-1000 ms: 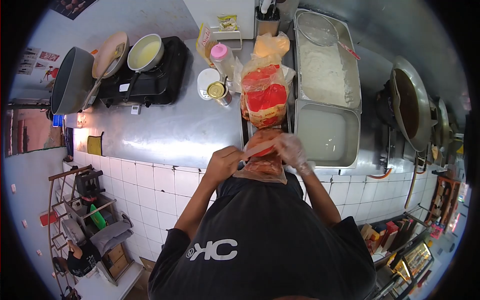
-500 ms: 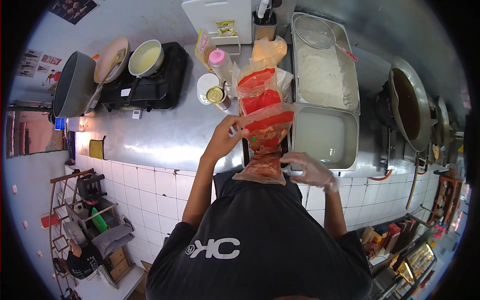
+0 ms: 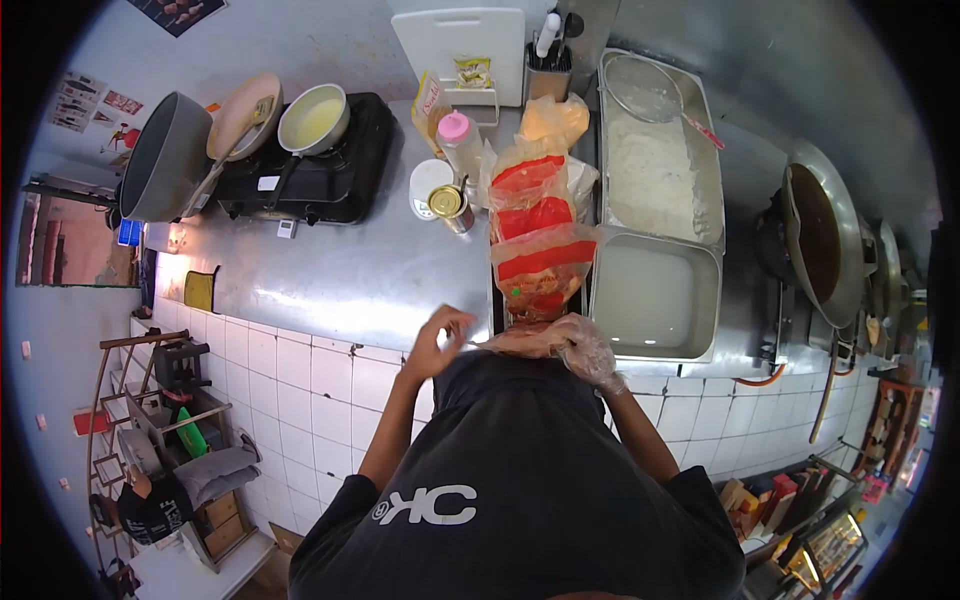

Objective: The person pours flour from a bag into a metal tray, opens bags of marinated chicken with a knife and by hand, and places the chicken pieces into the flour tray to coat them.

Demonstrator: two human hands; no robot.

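A clear plastic bag of raw meat (image 3: 525,341) lies at the counter's front edge, against my dark clothing. My right hand (image 3: 588,352), in a clear plastic glove, has its fingers closed on the bag's right side. My bare left hand (image 3: 440,342) is just off the bag's left corner, fingers apart and slightly blurred; whether a fingertip touches the plastic is hard to see. Behind the bag runs a row of overlapping red-printed plastic bags (image 3: 540,262), the nearest with meat showing through.
To the right stand a metal pan of whitish liquid (image 3: 655,352), a pan of flour (image 3: 650,180) with a strainer (image 3: 645,88), and a wok of dark liquid (image 3: 815,230). Leftward are a can (image 3: 447,204), a pink-capped bottle (image 3: 460,145) and a stove (image 3: 350,185). A person (image 3: 165,500) sits far left.
My left hand has let go of the red-printed bag and come down toward me. My gloved right hand has moved inward onto the meat bag, whose near end is now bunched up.
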